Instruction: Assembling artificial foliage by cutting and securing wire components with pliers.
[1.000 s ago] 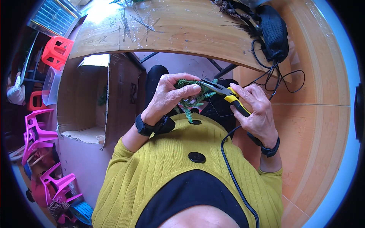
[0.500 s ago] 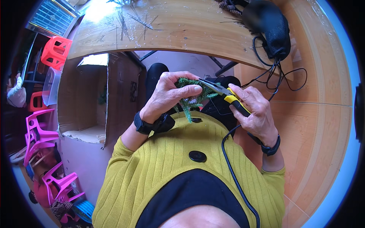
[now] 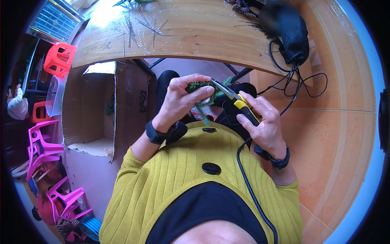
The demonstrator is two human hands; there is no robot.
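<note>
Over my lap, my left hand (image 3: 185, 97) pinches an artificial green pine sprig (image 3: 202, 116) between thumb and fingers. Its needled ends hang below the hand and stick out to the right. My right hand (image 3: 266, 122) is wrapped round the yellow and black handles of long-nose pliers (image 3: 243, 106). The metal jaws of the pliers point up and left, with their tip at my left fingertips. What the jaws grip, if anything, is too small to tell. A thin dark wire loops below the pliers.
A wooden table (image 3: 183, 38) ahead bears loose thin wire pieces (image 3: 130, 30), and a black mesh bag (image 3: 293, 40) with cables at its right. An open cardboard box (image 3: 89, 114) stands left, near pink (image 3: 40, 142) and red plastic stools (image 3: 59, 59). A black cable crosses my front.
My right hand and the pliers have shifted slightly left and the pliers are tilted more steeply. The sprig has turned a little in my left hand.
</note>
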